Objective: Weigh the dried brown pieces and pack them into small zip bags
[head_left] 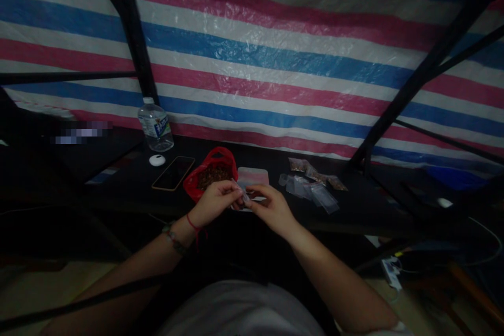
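Both hands (273,209) pinch a small clear bag (241,193) directly between them.

No text can be read; pale lettering on the label (161,127) of the plastic bottle (155,139), left of the frame's centre, is too small and blurred.

Black table (129,178) carries bottle (156,128); phone (174,173); red bag (192,181).

The one camera, worn on the person's head, looks from near above and behind the left hand (213,200) and right hand (274,209), forward and down past them over the table (354,207) to the striped sheet (255,63).
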Action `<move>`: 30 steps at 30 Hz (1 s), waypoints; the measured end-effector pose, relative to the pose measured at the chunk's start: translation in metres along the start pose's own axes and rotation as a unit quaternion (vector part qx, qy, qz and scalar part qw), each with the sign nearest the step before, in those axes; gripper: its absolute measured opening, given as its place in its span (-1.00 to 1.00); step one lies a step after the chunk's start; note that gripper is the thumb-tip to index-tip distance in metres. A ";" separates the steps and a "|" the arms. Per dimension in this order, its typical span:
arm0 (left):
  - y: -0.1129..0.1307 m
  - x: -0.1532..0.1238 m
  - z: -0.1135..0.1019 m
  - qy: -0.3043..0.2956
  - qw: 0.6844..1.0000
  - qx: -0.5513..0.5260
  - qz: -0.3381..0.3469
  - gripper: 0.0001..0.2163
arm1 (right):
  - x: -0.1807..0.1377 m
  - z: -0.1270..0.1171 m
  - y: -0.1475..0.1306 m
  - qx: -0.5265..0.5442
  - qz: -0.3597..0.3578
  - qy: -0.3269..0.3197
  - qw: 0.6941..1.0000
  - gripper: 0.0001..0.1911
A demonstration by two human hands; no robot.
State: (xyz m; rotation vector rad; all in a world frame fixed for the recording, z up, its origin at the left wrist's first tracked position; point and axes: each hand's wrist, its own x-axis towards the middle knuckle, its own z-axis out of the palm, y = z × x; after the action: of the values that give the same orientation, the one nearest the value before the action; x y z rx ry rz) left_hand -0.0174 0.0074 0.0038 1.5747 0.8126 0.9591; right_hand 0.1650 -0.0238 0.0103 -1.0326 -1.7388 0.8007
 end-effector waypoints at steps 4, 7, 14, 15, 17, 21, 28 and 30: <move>0.001 -0.002 0.003 -0.022 0.998 0.051 0.019 -0.72 | -0.009 0.009 -0.009 -0.040 -0.007 -0.026 0.999 -0.68; 0.004 -0.005 0.005 -0.032 0.995 0.089 0.019 -0.73 | -0.006 0.008 -0.005 -0.019 0.010 -0.037 0.999 -0.81; 0.005 -0.006 0.006 -0.041 0.992 0.118 0.036 -0.73 | -0.004 0.002 0.011 0.118 0.102 -0.063 0.986 -0.73; 0.005 -0.006 0.006 -0.046 0.991 0.122 0.037 -0.74 | -0.004 0.002 0.012 0.088 0.092 -0.056 0.990 -0.76; 0.005 -0.006 0.007 -0.058 0.988 0.140 0.040 -0.74 | -0.004 0.003 0.011 -0.018 0.046 -0.047 0.998 -0.81; 0.000 -0.007 0.011 -0.069 0.974 0.211 0.042 -0.76 | -0.005 0.005 0.007 -0.233 -0.046 -0.047 0.970 -0.79; -0.004 -0.003 0.010 0.043 0.929 0.363 0.060 -0.79 | 0.003 -0.003 0.015 -0.283 -0.003 0.008 0.959 -0.80; 0.000 -0.001 0.004 0.074 0.922 0.369 0.090 -0.79 | 0.006 -0.005 0.020 -0.197 -0.003 -0.019 0.980 -0.79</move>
State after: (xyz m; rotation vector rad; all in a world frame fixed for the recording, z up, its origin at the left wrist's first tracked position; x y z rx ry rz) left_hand -0.0148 0.0045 0.0033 2.2726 1.2459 0.9634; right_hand 0.1744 -0.0097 -0.0027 -1.2759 -1.9800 0.4815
